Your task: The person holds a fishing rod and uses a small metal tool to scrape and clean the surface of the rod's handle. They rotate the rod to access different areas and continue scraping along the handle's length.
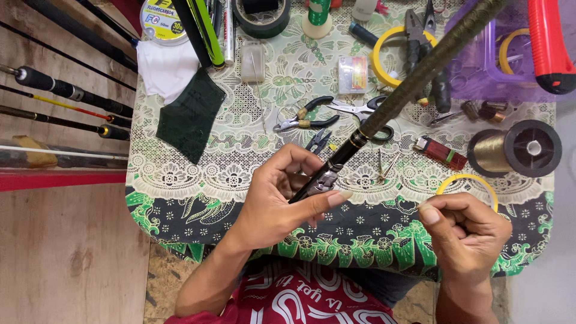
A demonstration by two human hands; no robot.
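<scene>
My left hand (282, 195) grips the lower part of a dark fishing rod (414, 81) that slants up to the right over the table. A small metal line guide (327, 179) rests on the rod just above my thumb. To the right, near the table's front edge, my right hand (468, 234) is closed in a loose fist, thumb pressed against forefinger; whether it pinches a thread is too fine to tell. A yellow tape ring (447, 185) lies just behind that hand.
A small table with a green lace-patterned cloth (240, 156) holds pliers (303, 120), scissors (360, 109), a red lighter (441, 152), a gold thread spool (510, 150), tape rolls, a line spool (161, 21) and a purple plastic tray (480, 78). Several rods (66, 90) lie at left.
</scene>
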